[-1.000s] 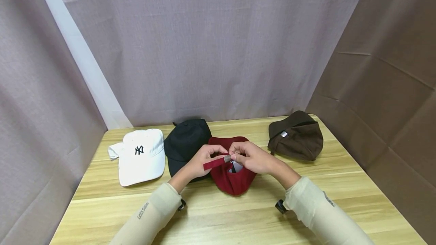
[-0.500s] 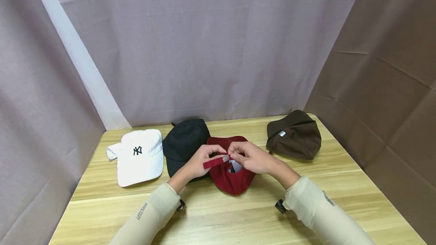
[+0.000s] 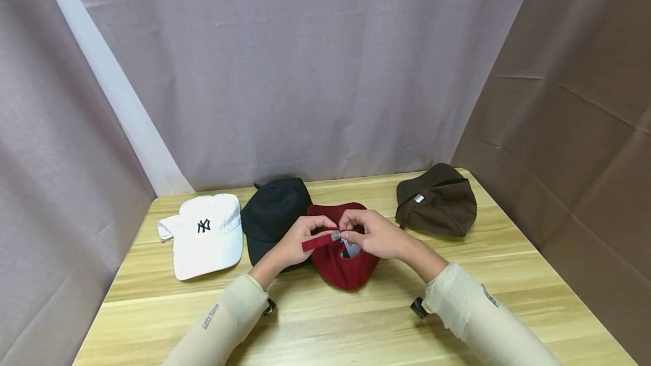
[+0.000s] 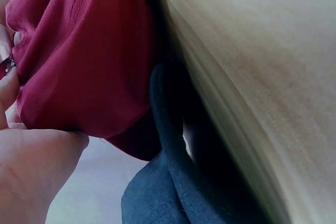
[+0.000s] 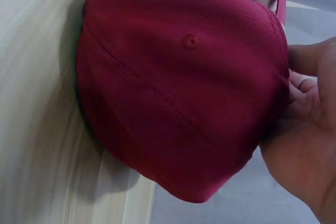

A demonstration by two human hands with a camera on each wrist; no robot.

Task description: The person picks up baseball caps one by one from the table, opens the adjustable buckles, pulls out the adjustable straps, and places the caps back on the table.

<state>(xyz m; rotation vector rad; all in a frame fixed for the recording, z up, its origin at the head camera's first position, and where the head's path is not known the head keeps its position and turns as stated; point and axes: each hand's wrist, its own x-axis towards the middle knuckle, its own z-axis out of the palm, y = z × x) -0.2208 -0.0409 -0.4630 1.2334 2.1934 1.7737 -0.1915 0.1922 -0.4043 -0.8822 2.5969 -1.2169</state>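
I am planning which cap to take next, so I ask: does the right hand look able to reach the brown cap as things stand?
Probably yes, once freed: the right hand holds the red cap, but nothing appears to stand between that hand and the brown cap, close on its right.

The left arm (image 3: 221, 321) and right arm (image 3: 483, 315) slant inward over the counter (image 3: 335, 332) toward its far edge, wrists (image 3: 266, 269) bare. Midway between its side edges, the left hand (image 3: 297, 242) and right hand (image 3: 377, 234) sit with fingertips (image 3: 348, 235) close together, fingers (image 3: 350, 217) bent, each grip a thumb-and-finger pinch.
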